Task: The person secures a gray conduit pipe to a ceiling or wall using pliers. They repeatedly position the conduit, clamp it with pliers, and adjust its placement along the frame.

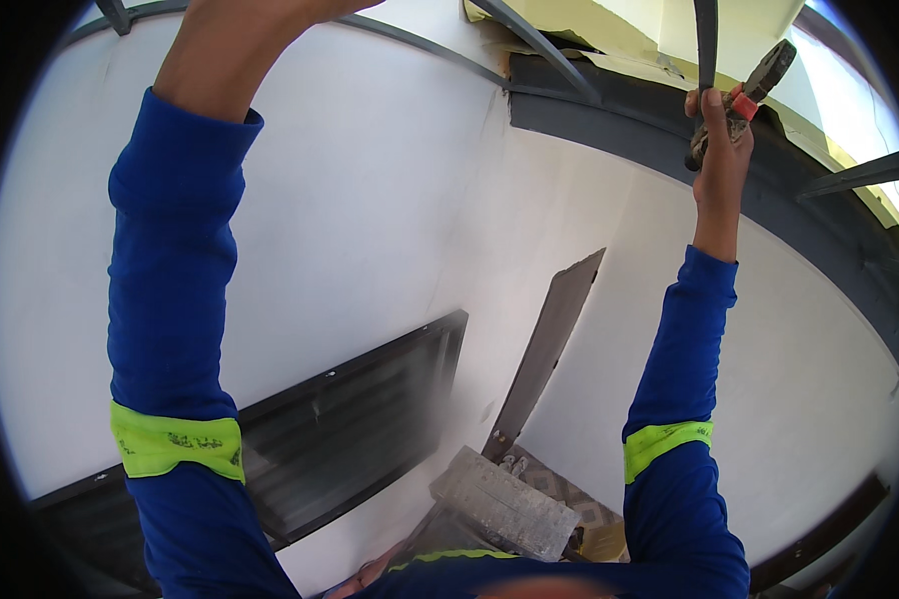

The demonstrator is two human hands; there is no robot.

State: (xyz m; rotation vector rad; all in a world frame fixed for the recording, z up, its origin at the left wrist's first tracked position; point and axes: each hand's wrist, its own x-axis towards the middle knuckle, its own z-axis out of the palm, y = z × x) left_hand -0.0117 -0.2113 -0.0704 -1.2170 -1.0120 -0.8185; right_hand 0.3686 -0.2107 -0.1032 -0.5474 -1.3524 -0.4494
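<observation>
A worker in deep-blue knit sleeves (175,309) banded with lime-green strips (175,444) reaches both arms up into a frame of slim, flat-sided grey metal bars (539,45) set along the far side of a white-walled space. At far right, the right hand (724,150) is closed around a pair of pliers (766,75), its dark, worn metal head slanting away to the right, a red section at the neck and grimy handles within the palm; the thumb lies against a narrow upright grey bar (706,45). At far left, the left hand (285,10) runs past the edge of view, wrist bare above a thick, rumpled cuff, and whether it is open or gripping cannot be told. Between and beyond the arms, a broad, smooth dark-grey beam (629,115) curves rightward beneath pale yellow, ragged-edged sheeting (629,45). The matte white wall (370,190) carries faint smudges; nearer, to the left, sits a long black-framed panel (360,419), glossy and dust-hazed. Right of it, a slender brown-grey panel (547,349) stands at a slant, and at near centre a scuffed, dust-coated grey slab (509,504) lies over patterned flooring (569,489)
</observation>
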